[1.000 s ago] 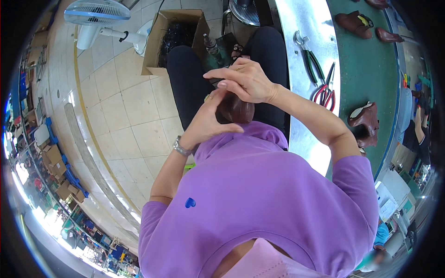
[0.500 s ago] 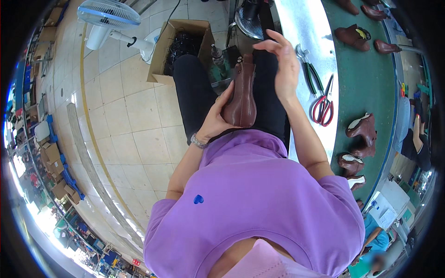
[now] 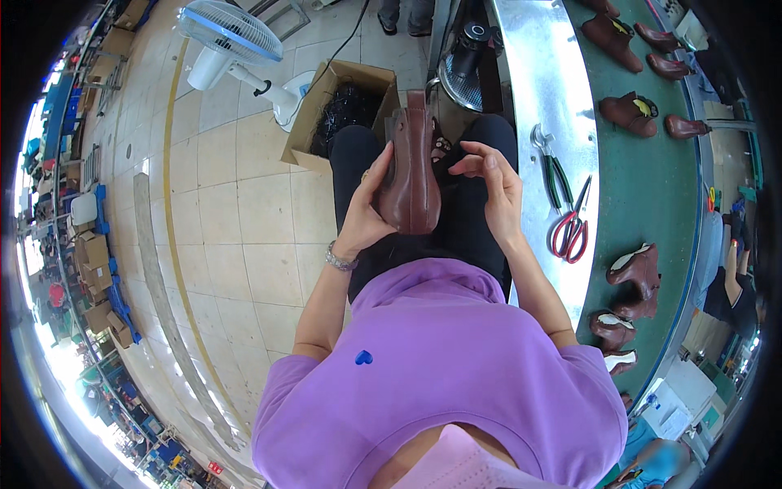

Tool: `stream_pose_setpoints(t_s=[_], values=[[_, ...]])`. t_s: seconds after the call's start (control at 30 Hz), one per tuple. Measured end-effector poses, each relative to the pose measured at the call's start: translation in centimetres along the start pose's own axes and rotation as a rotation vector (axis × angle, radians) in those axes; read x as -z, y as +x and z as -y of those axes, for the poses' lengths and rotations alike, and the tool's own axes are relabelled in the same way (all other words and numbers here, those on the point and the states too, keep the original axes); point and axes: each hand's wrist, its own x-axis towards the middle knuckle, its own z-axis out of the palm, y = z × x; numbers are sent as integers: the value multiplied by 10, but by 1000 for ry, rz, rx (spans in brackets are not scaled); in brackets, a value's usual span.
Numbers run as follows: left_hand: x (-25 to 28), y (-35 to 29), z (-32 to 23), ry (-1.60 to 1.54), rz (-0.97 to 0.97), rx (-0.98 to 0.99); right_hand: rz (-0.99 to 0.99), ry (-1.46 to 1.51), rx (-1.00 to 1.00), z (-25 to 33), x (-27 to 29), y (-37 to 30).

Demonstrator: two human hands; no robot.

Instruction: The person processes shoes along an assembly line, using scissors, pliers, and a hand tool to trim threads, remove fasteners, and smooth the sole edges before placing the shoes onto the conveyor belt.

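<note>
Over my lap, a brown leather ankle boot [image 3: 415, 183] is held upright-looking along my line of sight, with a seam down its middle and a strap-like tab at its far end. My left hand [image 3: 366, 213] is closed round its left side, with a bracelet on that wrist. My right hand [image 3: 495, 191] hovers just right of the boot, apart from it. Its fingers are loosely bent and spaced apart, with nothing visible in them. Right of that hand, green-handled pliers [image 3: 554, 171] and red-handled scissors [image 3: 572, 228] lie on a metal ledge [image 3: 554, 73].
Several brown boots stand on the green conveyor belt [image 3: 652, 183] to the right. A cardboard box [image 3: 305, 151] with dark tangled material sits beyond my knees, near a white fan [image 3: 232, 37]. A black cylindrical device [image 3: 471, 49] is beside the ledge.
My right hand has come down and nearer to me, its fingers bending more. The boot has shifted slightly left within my view, still in my left hand. The whole view has also shifted.
</note>
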Motion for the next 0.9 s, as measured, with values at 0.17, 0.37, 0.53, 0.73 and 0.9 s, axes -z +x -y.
stream_pose_setpoints(t_s=[0.17, 0.37, 0.53, 0.73, 0.9], values=[[1, 9, -21, -56, -47, 35, 80, -46, -4, -1, -5, -4], [44, -7, -15, -270, -104, 207, 64, -145, -20, 7, -5, -8], [40, 17, -32, -318, -121, 535, 107, -275, -79, 5, 9, -9], [33, 56, -22, -178, -35, 618, 100, -349, -104, -2, 5, -3], [37, 90, -16, -256, 18, 738, 164, -283, -157, -16, 2, 2]])
